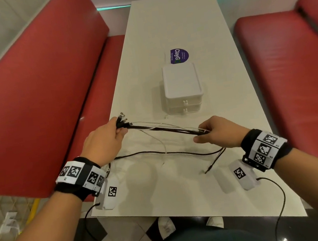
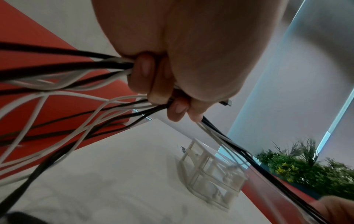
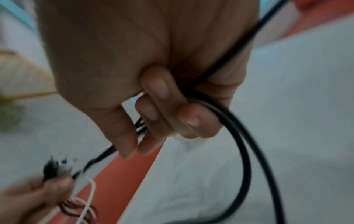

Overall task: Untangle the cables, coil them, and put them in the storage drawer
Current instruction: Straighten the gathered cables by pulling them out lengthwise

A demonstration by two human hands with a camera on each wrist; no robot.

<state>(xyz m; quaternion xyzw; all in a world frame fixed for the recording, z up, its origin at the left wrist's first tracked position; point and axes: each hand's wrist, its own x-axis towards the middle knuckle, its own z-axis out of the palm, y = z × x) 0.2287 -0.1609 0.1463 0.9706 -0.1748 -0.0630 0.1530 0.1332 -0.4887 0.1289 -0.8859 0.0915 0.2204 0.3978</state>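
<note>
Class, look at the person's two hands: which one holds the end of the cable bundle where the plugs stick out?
The left hand: plugs fan out beyond its fingers; the right hand grips only cords.

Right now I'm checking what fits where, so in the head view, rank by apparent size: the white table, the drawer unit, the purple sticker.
1. white table
2. drawer unit
3. purple sticker, farther off and partly hidden by the unit

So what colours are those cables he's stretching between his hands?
Black and white ones mixed, bundled together. The cables show best in the left wrist view.
</note>
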